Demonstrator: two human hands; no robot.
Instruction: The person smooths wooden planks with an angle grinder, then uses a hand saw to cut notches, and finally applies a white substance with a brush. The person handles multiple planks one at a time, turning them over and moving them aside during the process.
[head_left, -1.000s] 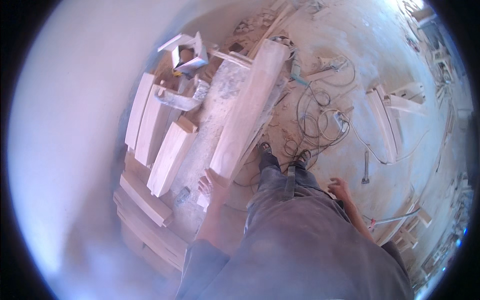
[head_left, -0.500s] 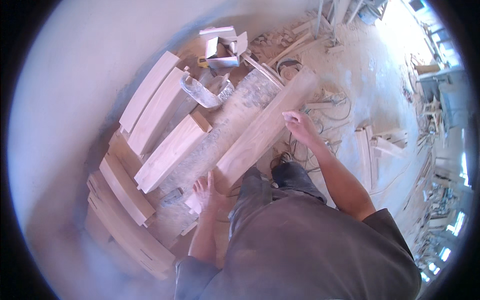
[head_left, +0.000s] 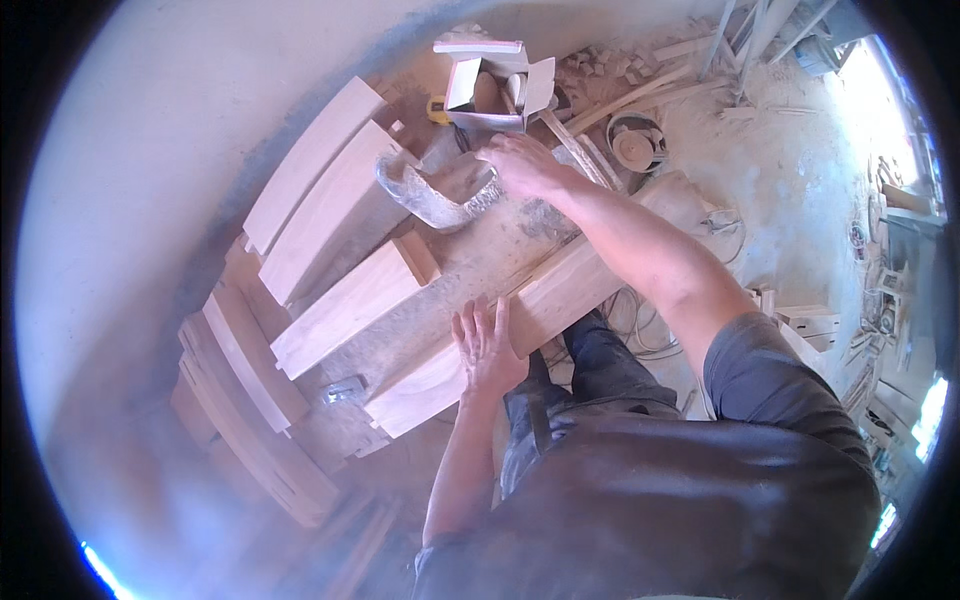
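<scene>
Left hand (head_left: 490,358) spread on a long, pale wooden beam (head_left: 565,287), right hand (head_left: 522,165) stretched past it

In the head view, the beam lies slantwise just in front of the person, along the near side of a grey, dust-covered desk (head_left: 425,322). The left fingers are splayed and relaxed over its top face, pressing rather than clasping. The right fingers are curled beside the end of a whitish, curved, dusty band (head_left: 428,203); whether they have hold of anything cannot be told.

For a reach like this, the left palm seems best kept flat and weighted, so that the beam does not shift under the lean. The right forearm should pass above the wood without dragging on it, and the curled fingers would do well to avoid knocking the box's near wall.

That white cardboard box (head_left: 488,122) stands open just beyond the right hand, its flaps folded outward. Inside are a brown, rounded object (head_left: 487,92) and some paler pieces, too small to identify. Farther right, a dark-rimmed, round container (head_left: 611,130) holds a pale, disc-like thing (head_left: 632,151); its depth is unclear.
</scene>
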